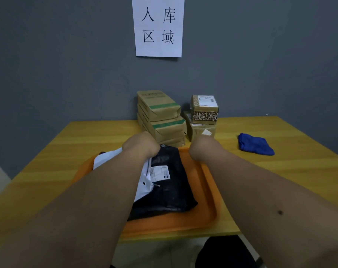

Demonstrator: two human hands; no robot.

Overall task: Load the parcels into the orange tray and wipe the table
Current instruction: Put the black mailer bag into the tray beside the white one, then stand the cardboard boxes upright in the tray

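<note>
An orange tray (pixel 206 206) lies at the table's near edge. In it rest a black plastic parcel (pixel 170 188) with a white label and a white parcel (pixel 106 157) partly under my left arm. My left hand (pixel 141 146) is curled over the far end of the black parcel; its fingers are hidden. My right hand (pixel 203 149) is bent down at the tray's far right rim, fingers hidden too. Behind the tray stand a stack of brown paper parcels (pixel 160 117) with green tape and two stacked cardboard boxes (pixel 204 113).
A folded blue cloth (pixel 255 145) lies on the yellow wooden table (pixel 291 167) to the right. A grey wall with a white paper sign (pixel 158 26) closes the back. A dark stool or bag (pixel 226 252) sits below the table's near edge.
</note>
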